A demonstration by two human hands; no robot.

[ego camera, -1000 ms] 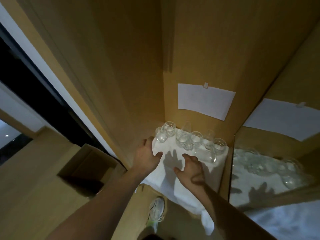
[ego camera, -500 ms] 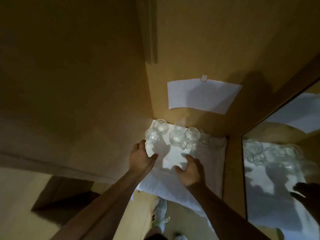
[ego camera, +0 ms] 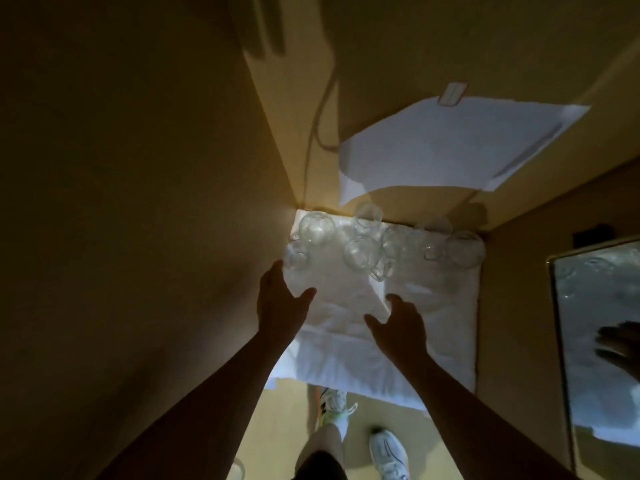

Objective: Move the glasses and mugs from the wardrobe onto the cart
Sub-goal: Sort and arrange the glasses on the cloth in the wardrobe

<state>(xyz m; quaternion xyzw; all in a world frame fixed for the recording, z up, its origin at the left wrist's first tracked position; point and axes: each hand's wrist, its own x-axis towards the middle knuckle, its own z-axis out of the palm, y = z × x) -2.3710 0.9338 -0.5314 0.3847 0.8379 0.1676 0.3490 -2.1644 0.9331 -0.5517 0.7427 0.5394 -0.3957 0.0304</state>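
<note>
Inside the wooden wardrobe (ego camera: 156, 202): clear glasses and mugs (ego camera: 362, 252) clustered at the back of a shelf, standing on a white cloth (ego camera: 346, 327) that covers it. Left hand (ego camera: 280, 303) above the cloth's left side, fingers relaxed and spread, grasping nothing, fingertips just short of the nearest small glass (ego camera: 295, 255). Right hand (ego camera: 398, 323) beside it, likewise loose and empty, just in front of a handled mug (ego camera: 381, 268). White paper sheet (ego camera: 450, 147) taped to the back panel above the glassware. Mirror (ego camera: 599, 341) at right, reflecting a hand. White sneakers (ego camera: 386, 453) on the floor below.
</note>
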